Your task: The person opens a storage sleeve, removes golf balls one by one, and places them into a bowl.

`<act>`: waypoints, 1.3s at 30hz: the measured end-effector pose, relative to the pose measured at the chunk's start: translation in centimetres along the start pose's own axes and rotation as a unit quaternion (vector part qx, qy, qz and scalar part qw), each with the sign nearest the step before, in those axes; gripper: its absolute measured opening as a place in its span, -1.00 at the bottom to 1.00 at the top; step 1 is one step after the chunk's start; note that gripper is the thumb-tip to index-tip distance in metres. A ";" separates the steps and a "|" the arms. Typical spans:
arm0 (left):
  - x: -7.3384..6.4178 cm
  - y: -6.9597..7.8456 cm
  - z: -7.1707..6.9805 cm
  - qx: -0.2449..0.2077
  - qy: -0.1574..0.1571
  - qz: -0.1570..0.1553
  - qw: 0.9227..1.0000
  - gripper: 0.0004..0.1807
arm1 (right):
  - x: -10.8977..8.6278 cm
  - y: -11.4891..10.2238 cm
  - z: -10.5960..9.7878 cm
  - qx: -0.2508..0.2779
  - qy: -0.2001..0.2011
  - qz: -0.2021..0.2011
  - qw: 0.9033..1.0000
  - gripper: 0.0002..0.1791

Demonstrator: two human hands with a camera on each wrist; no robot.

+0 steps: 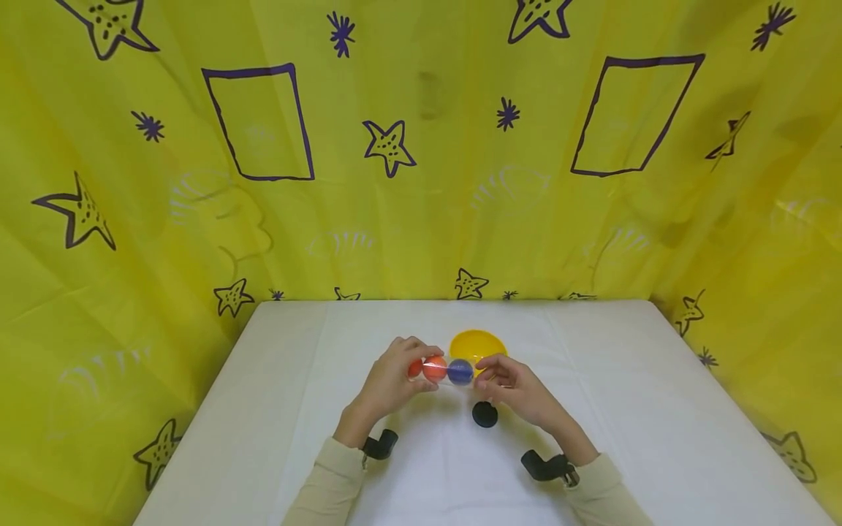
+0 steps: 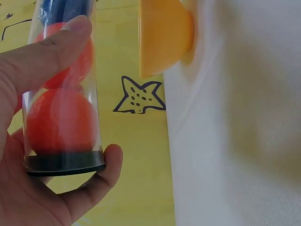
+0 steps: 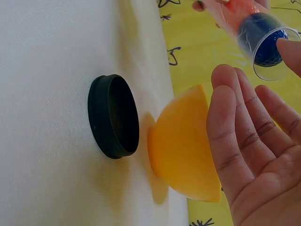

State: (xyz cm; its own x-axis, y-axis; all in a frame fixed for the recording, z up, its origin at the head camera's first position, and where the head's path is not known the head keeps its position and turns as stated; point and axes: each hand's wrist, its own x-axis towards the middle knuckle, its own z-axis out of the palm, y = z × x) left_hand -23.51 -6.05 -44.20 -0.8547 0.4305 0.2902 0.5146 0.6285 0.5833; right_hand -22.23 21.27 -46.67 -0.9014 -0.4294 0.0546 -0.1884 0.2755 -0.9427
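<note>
A clear plastic tube (image 1: 448, 370) lies sideways in the air, gripped by my left hand (image 1: 387, 378) with the thumb and fingers around it. Inside are two orange-red balls (image 1: 435, 369) and a dark blue ball (image 1: 460, 372). A black end cap (image 2: 66, 162) closes the tube's left end. At the other end, the rim is uncapped and the blue ball sits just inside it. My right hand (image 1: 520, 391) is held beside that end with loosely bent fingers. Its thumb tip (image 3: 290, 52) overlaps the rim in the right wrist view.
A yellow bowl (image 1: 475, 343) stands upright on the white-covered table (image 1: 421, 467), just behind the hands. Nearer, below the right hand, lies a loose black cap (image 3: 113, 117), hollow side up. Yellow curtains (image 1: 427, 219) with drawn stars surround the table. Black camera mounts (image 1: 544, 465) are on both wrists.
</note>
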 end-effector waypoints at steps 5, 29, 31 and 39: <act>0.0 0.1 0.2 0.011 -0.001 -0.006 1.000 -0.46 | -0.2 0.0 0.2 0.011 -0.010 0.010 1.000 -0.55; -0.1 -0.6 0.7 0.034 0.027 0.009 0.999 -0.48 | -0.1 0.4 0.1 0.007 -0.011 0.020 1.000 -0.51; -0.1 -0.7 0.7 0.031 0.029 0.011 0.999 -0.47 | -0.2 0.3 0.0 0.007 -0.010 0.027 1.000 -0.50; -0.2 -1.0 0.9 0.019 0.032 0.008 0.999 -0.45 | -0.3 0.1 -0.2 -0.005 0.002 0.041 0.999 -0.47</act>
State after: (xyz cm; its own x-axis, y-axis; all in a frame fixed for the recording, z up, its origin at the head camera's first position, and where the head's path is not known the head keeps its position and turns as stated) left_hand -23.78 -6.19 -45.47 -0.8485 0.3983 0.3483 0.5291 0.6468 0.5493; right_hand -22.05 21.57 -46.68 -0.9158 -0.4010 -0.0211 -0.1179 0.3187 -0.9405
